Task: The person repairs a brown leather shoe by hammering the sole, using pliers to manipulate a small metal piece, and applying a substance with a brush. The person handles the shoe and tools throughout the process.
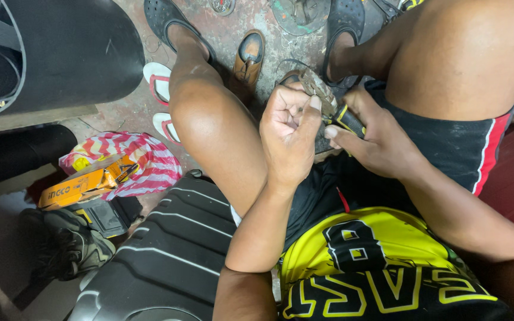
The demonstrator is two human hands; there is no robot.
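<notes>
A worn brown leather strap piece sits between the knees, half hidden by the left hand, whose grip pinches it. The right hand closes around a black-and-yellow tool handle just beside it. Beyond the strap, a brown leather shoe lies on the floor.

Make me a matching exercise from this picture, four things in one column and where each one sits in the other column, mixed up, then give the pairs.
Things
1. left hand
2. right hand
3. brown shoe
4. orange box

Places
A. on the striped cloth
B. on the floor between the knees
C. gripping the black and yellow tool handle
D. pinching the worn brown piece

Pairs: 1-D, 2-C, 3-B, 4-A
</notes>
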